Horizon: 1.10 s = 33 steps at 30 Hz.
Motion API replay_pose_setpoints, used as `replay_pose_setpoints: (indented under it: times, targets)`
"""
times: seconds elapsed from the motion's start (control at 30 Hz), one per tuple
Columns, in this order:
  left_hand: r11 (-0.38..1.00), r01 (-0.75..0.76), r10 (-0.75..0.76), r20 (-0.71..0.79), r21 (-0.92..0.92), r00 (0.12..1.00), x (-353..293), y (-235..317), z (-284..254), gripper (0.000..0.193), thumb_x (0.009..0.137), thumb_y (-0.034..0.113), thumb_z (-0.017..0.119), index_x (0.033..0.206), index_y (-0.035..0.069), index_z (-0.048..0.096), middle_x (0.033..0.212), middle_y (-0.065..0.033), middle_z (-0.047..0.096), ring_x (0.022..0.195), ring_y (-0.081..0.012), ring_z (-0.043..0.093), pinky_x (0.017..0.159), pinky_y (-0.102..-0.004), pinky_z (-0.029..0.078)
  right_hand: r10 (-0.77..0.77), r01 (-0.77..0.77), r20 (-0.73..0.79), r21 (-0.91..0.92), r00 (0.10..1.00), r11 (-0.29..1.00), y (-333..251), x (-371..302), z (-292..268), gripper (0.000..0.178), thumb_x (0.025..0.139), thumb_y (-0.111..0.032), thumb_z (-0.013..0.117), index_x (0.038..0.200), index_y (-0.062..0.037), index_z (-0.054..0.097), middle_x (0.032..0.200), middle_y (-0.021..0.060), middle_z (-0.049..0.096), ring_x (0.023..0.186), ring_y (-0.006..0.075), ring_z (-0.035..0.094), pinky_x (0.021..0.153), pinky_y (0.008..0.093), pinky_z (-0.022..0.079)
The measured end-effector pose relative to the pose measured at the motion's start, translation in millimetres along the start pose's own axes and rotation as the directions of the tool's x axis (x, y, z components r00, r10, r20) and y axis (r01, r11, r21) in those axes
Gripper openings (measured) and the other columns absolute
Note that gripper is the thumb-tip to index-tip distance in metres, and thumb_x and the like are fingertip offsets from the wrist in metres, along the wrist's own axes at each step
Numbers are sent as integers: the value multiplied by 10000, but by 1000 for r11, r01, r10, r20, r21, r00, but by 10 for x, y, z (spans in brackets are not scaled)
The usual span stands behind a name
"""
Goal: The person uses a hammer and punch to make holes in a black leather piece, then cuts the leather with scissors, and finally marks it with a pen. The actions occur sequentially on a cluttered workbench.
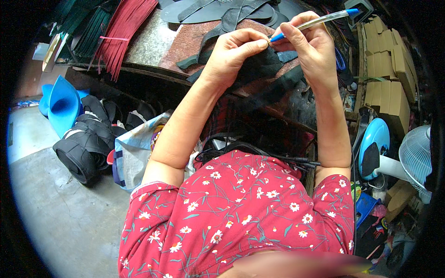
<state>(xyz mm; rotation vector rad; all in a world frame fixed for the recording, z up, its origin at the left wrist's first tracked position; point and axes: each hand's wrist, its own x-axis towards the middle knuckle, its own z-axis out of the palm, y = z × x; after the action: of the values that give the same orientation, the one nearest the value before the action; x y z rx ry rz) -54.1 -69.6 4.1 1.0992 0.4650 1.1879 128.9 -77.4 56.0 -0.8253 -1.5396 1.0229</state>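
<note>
A ballpoint pen (323,20) with a clear barrel and blue ends is gripped by my right hand (314,52), its point aimed left and down. At that point, the thumb and forefinger of my left hand (232,52) are pinched together. Whether they hold the pen tip or some small thing, I cannot tell. Black material (257,69) hangs or lies just below both hands, partly hidden by them. Behind the hands, on the worktable, lie dark flat soles (204,13) and black crossed straps (234,18).
A bundle of red strips (123,34) lies at the table's far left, beside dark green strips (92,39). Black shoe parts (85,148) and a blue curved sheet (64,107) are on the left floor. Cardboard boxes (389,97) and a fan (415,153) stand at right.
</note>
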Motion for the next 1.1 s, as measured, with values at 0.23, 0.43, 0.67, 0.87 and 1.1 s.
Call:
replay_pose_setpoints:
  times: [0.23, 0.43, 0.67, 0.87, 1.1]
  targets:
    - [999, 51, -51, 15, -5, 999, 11, 5, -13, 136, 868, 121, 704, 960, 21, 703, 910, -7, 684, 853, -69, 600, 824, -217, 466, 1, -2, -23, -23, 1000, 1000, -3, -18, 7, 123, 963, -156, 605, 972, -52, 539, 842, 68, 666, 778, 132, 680, 692, 266, 591]
    - [998, 50, -51, 12, 22, 999, 6, -1, -6, 139, 870, 126, 702, 960, 20, 702, 902, -7, 684, 850, -71, 600, 820, -217, 466, -17, 15, -37, -60, 999, 998, -14, -22, 16, 118, 960, -154, 610, 959, -51, 553, 843, 64, 668, 759, 125, 678, 681, 259, 586]
    - [999, 50, -50, 7, 11, 999, 13, -9, -8, 149, 880, 134, 694, 971, 16, 703, 907, -15, 688, 853, -76, 607, 819, -220, 471, 23, -23, -10, -26, 1000, 999, 14, -77, -13, 116, 968, -153, 597, 955, -48, 551, 849, 70, 652, 818, 139, 666, 726, 270, 563]
    - [995, -3, 12, -90, 102, 996, -4, -3, 67, 153, 899, 132, 675, 982, 10, 715, 921, -19, 692, 872, -80, 613, 818, -228, 477, 202, -205, -55, -48, 978, 978, -74, -146, -203, 291, 862, -63, 409, 1062, 14, 606, 819, 59, 583, 820, 147, 575, 827, 278, 469]
    - [646, -277, 393, 1, 711, 920, -20, 89, 174, 173, 830, 129, 734, 965, 22, 713, 930, -66, 636, 904, -162, 598, 830, -272, 468, 186, -182, -50, 82, 981, 980, 251, -378, 65, 279, 846, -18, 675, 1119, -12, 619, 919, -26, 627, 821, 43, 554, 765, 210, 467]
